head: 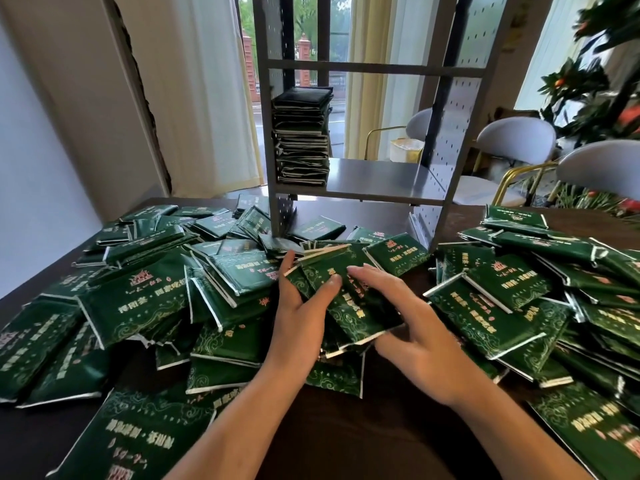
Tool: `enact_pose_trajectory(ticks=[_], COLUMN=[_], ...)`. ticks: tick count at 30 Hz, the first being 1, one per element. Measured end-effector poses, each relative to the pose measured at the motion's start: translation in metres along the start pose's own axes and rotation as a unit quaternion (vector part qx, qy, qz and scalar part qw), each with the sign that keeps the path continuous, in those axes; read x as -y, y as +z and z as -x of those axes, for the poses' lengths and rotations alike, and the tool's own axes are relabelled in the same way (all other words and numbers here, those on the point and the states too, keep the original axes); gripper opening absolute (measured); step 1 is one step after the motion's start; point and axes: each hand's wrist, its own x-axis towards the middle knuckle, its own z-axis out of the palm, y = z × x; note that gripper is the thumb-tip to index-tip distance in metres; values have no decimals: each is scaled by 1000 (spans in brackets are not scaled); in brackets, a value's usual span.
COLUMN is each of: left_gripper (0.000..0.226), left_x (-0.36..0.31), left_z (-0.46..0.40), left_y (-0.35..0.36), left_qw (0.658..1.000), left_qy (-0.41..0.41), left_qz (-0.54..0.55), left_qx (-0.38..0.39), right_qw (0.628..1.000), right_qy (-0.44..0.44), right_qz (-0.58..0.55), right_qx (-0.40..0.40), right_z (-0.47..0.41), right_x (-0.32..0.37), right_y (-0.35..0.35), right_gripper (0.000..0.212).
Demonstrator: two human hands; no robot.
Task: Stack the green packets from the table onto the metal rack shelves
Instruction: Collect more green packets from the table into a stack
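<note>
one view only, head cam, wide-angle w/ bent edges. it sits above the near edge of the dark table (346, 441), facing fwd and down. the metal rack (374, 181) stands straight ahead at the table's far side, its uprights running off the top of frame. both forearms enter from the bottom, close to the lens. left of the rack: wall and curtain. right of the rack: chairs (602, 168) and a plant. behind the rack: a window. no 2nd view, so no shared area.

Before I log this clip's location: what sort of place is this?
Likely a shop or café room, not a warehouse: matching white chairs, a curtained window facing a street, and a small metal rack on a table.
</note>
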Motion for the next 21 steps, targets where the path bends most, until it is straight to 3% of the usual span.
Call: enact_pose_trajectory(ticks=[3,6,8,10,18,21], left_gripper=[67,61,62,62,59,56], left_x=[1,0,1,2,0,0], left_z=[-1,0,0,1,3,3], left_y=[1,2,0,0,0,-1], left_qw=[1000,1000,999,999,997,996], left_qy=[-4,-28,-30,-25,-19,-16], left_qz=[-11,-5,-17,-33,-65,-77], left_qx=[5,13,19,16,27,31], right_qw=[991,917,862,831,851,876], right_qy=[45,157,264,330,279,220], right_qz=[41,280,385,428,428,392], right_qx=[-119,-237,-198,-133,-120,-175], right_z=[-3,-6,-6,-4,-3,-3], right_x=[-2,-11,-13,-12,-6,-6], right_y=[-7,-21,-32,-36,-31,-31], right_gripper=[65,47,46,53,60,55])
